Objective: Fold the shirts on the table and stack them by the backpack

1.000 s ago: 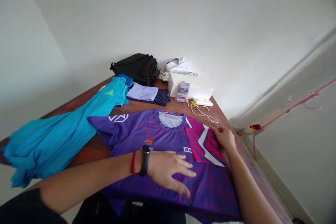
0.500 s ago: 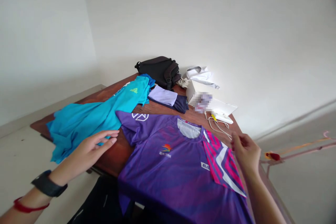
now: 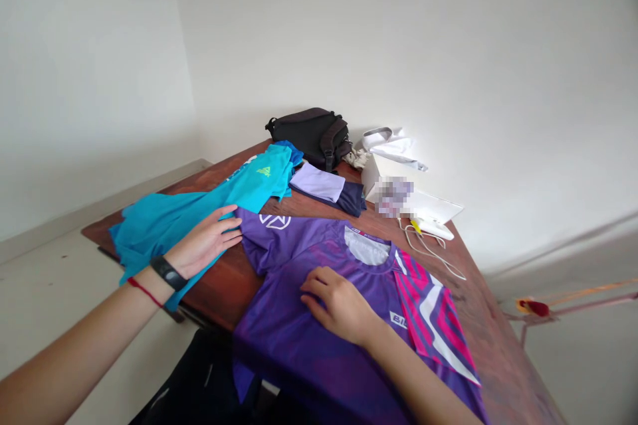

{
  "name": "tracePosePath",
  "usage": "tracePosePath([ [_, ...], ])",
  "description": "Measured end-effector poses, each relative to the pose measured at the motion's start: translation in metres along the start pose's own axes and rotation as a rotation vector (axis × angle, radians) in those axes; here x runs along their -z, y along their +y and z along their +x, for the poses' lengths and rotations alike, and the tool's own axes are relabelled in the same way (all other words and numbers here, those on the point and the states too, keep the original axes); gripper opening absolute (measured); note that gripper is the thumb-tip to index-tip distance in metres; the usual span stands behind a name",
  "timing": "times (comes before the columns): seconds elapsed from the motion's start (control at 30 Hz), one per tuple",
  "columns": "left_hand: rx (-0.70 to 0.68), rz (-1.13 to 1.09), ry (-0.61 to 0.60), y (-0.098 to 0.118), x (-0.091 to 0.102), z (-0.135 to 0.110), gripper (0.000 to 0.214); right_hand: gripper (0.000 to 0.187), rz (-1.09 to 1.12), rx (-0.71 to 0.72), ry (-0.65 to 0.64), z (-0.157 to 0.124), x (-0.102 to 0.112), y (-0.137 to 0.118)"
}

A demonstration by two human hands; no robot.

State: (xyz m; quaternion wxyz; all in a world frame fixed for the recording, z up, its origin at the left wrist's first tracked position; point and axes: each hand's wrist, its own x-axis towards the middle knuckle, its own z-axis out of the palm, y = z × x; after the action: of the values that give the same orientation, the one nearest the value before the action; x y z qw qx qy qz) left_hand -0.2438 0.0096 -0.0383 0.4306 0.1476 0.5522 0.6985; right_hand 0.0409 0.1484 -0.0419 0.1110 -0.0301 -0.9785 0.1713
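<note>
A purple jersey (image 3: 299, 339) with a pink and white striped sleeve lies spread face up, its lower part reaching the table's near edge. My left hand (image 3: 207, 242), with a black wristband and a red cord on the wrist, is at the corner of the left-side sleeve. Its fingers are stretched out and slightly apart; whether they touch the cloth is hard to tell. Over the jersey's chest is my right hand (image 3: 341, 305), palm down, with fingers loosely bent and apart from the thumb. It covers the chest logo and grips no cloth that I can see.
Beside the jersey, a turquoise shirt (image 3: 199, 202) lies on the wooden table (image 3: 498, 332). Farther back are folded lavender cloth (image 3: 318, 182) on dark cloth, a black backpack (image 3: 309, 133), a white box (image 3: 433, 202) and a white cable (image 3: 428, 252). Walls stand behind.
My left hand has moved up to the jersey's left-side sleeve corner. My right hand has crossed leftward from beside the striped sleeve to over the chest. The view has shifted slightly.
</note>
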Motion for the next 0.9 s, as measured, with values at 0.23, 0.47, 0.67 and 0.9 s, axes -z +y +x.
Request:
tracePosePath([
  [0.23,-0.228,0.623,-0.084,0.002,-0.01,0.02,0.062,0.013,-0.046,0.122,0.159,-0.008,-0.028,0.017],
  [0.47,-0.197,0.902,-0.267,0.01,-0.014,0.053,0.089,0.014,0.012,0.103,0.208,-0.009,-0.026,0.024],
  [0.67,-0.226,1.184,-0.283,0.02,-0.005,0.077,0.092,0.017,-0.007,0.129,0.228,-0.009,-0.024,0.027],
  [0.9,-0.214,1.279,-0.429,0.028,-0.006,0.083,0.063,0.018,-0.035,0.109,0.228,-0.007,-0.021,0.028],
])
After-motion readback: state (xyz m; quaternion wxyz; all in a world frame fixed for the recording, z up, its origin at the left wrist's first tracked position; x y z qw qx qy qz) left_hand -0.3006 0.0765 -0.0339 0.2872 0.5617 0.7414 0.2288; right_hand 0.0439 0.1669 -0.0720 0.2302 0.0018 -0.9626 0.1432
